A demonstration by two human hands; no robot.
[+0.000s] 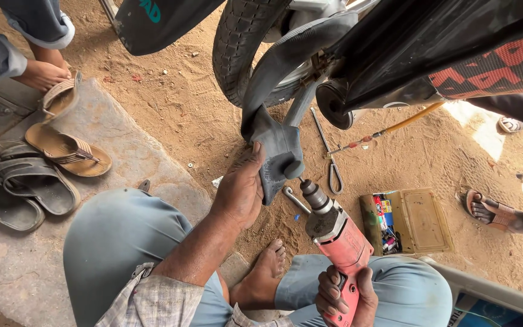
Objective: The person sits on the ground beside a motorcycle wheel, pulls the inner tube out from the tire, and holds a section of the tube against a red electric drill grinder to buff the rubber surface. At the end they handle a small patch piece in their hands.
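A: Gripping the folded black inner tube, the person's left hand has its fingers closed round the rubber, pinching the fold so one patch of it faces the drill.

B: And the right hand?

A: It is wrapped shut round the red drill's handle, just below the tube. The drill's tip stands right at the tube's folded edge; whether it touches the rubber cannot be told from here.

B: Where does the tube run from there?

A: It climbs up from the fold to the motorcycle wheel, looping out beside the tyre, so most of it hangs above the held part.

B: So which step is this, by the look of it?

A: Judging from the grip, the person is working one spot on the tube with the drill, likely roughening it. The next move seems to call for a steady left hand, keeping the fold taut, and a light, level touch of the tip, since thin rubber could tear.

B: What lies around the tube?

A: Right of it and lower, a small open box sits on the sand. A thin metal tool with a loop end lies just right of the tube. Far left of the tube, sandals rest on a stone slab. Below the tube, the person's bare foot shows between the knees.
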